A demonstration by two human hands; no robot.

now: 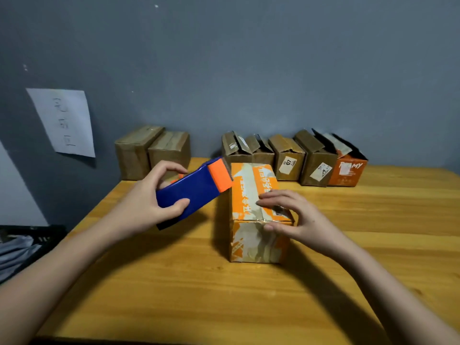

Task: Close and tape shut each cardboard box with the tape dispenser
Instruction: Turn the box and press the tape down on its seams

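We are working at the wooden table, with the orange box standing just ahead of us, slightly right of centre, flaps folded down. Its long axis is running away from us toward the wall, and the top seam is running the same way.

Our left hand is gripping the blue tape dispenser, thumb on the near face and fingers curled over the far edge. The dispenser's orange nose is touching or nearly touching the far left top edge of the box; we cannot tell which. Our right hand is resting on the near end of the top with fingers fairly straight, thumb against the front face, pressing the flaps rather than gripping.

We are judging that the dispenser hand is the nearer one to the seam's far end, so the pull would be coming along the axis, toward us and the holding hand.

Hard to make out: whether tape is already lying on the seam, the dispenser's roll and blade, and the box's far end behind the nose. Along the wall, two brown boxes are looking closed, and a row of open-flapped boxes is waiting.
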